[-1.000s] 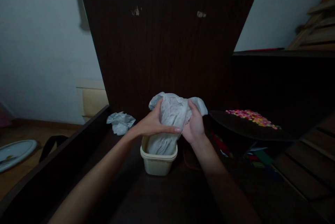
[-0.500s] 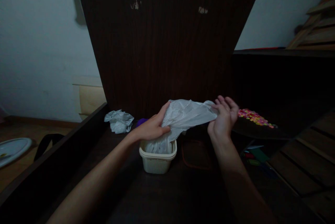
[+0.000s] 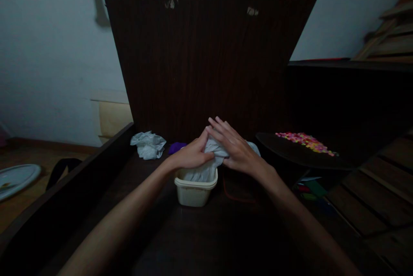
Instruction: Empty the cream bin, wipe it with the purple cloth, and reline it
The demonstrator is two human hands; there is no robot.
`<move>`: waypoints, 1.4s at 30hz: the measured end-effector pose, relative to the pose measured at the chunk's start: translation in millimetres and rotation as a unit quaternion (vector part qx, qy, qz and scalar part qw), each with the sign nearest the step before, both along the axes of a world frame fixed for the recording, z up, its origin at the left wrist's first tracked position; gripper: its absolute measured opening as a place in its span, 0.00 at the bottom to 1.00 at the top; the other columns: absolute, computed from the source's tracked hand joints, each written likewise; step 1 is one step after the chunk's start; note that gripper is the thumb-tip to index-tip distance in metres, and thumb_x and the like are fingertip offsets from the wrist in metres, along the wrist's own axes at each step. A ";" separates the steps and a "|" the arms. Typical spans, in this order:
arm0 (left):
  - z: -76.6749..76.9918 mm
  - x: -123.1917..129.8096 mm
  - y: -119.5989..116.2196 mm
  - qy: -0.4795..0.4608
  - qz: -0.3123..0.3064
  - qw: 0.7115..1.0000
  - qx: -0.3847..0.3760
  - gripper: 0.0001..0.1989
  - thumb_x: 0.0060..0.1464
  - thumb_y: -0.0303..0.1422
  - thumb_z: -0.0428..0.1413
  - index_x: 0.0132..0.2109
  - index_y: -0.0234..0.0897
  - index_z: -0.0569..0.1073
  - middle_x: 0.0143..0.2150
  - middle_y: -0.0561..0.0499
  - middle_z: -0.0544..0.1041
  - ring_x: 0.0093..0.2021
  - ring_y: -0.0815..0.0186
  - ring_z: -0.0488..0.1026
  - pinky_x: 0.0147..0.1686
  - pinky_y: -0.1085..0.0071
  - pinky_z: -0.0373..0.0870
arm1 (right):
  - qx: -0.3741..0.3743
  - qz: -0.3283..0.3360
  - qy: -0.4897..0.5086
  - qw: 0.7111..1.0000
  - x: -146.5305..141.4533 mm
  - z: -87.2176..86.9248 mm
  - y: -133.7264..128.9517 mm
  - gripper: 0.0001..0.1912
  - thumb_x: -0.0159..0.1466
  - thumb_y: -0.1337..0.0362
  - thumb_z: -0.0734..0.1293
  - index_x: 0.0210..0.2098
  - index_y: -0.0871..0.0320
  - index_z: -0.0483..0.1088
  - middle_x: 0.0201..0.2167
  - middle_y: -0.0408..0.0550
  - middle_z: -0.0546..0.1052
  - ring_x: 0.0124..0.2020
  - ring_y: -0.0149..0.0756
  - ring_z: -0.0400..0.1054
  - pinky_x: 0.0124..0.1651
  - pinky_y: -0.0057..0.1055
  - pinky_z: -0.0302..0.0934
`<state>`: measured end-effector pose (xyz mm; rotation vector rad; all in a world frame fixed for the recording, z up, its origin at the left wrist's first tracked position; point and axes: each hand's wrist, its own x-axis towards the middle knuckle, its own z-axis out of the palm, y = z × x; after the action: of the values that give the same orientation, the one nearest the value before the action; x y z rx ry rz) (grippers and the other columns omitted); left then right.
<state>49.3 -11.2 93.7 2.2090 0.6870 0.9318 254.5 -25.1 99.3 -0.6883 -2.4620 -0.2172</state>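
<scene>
The bag [image 3: 217,148] is bunched between the hands, its lower part inside the tub [image 3: 193,194], which stands on the desk [image 3: 180,237] toward the far edge, short of the panel [image 3: 206,65]. The fingers of the left hand [image 3: 192,154] are clamped on it, thumb on the near side. Those of the right hand [image 3: 237,149] lie long and almost straight across the top; whether they grip or only press, I cannot tell.

The likeliest trouble is the bag springing loose: it looks thin and slick, and a loose end shows beyond the right hand, so easing the left fingers could let the folds open. Neither hand steadies the tub, and it is probably light; a sharp pull on the bag might drag or tip it. Tugging hard could also tear the film. A wide sweep rightward risks scattering the bits [image 3: 305,142] on the board [image 3: 274,151], while the crumpled bag [image 3: 148,145] in the far left corner seems out of harm's way.
</scene>
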 end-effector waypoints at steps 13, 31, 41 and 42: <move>2.6 7.3 -7.8 -0.040 0.117 0.992 -0.012 0.27 0.49 0.28 0.58 0.56 0.36 0.59 0.58 0.39 0.70 0.59 0.52 0.70 0.62 0.54 0.66 | -0.020 -0.235 -0.034 0.971 -18.2 17.1 -3.1 0.37 0.58 0.77 0.63 0.67 0.57 0.66 0.43 0.55 0.80 0.42 0.45 0.70 0.46 0.38 0.65; 0.0 3.8 -1.8 0.169 0.081 0.982 0.027 0.11 0.59 0.28 0.52 0.40 0.36 0.80 0.38 0.46 0.84 0.39 0.57 0.80 0.41 0.68 0.72 | 0.081 -0.383 -0.095 0.915 0.5 11.2 4.2 0.11 0.63 0.75 0.65 0.33 0.56 0.78 0.32 0.52 0.79 0.37 0.43 0.67 0.30 0.35 0.48; -0.5 -4.8 -5.3 0.191 0.074 0.979 0.020 0.14 0.62 0.36 0.53 0.42 0.35 0.82 0.31 0.48 0.82 0.33 0.59 0.79 0.32 0.72 0.68 | 0.061 -0.443 -0.056 0.893 49.9 -6.6 26.3 0.12 0.62 0.76 0.64 0.38 0.61 0.80 0.42 0.61 0.75 0.46 0.51 0.66 0.41 0.38 0.62; -0.2 -4.9 -5.4 0.192 0.074 0.978 0.020 0.14 0.62 0.36 0.54 0.42 0.34 0.83 0.31 0.48 0.82 0.33 0.59 0.79 0.32 0.72 0.68 | 0.054 -0.452 -0.049 0.889 53.8 -9.1 28.3 0.12 0.61 0.75 0.66 0.41 0.61 0.80 0.45 0.63 0.75 0.48 0.53 0.67 0.43 0.41 0.64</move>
<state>44.5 -16.6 93.5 2.4264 1.0298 0.5940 308.3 3.2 90.2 -1.7625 -2.0052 -0.7398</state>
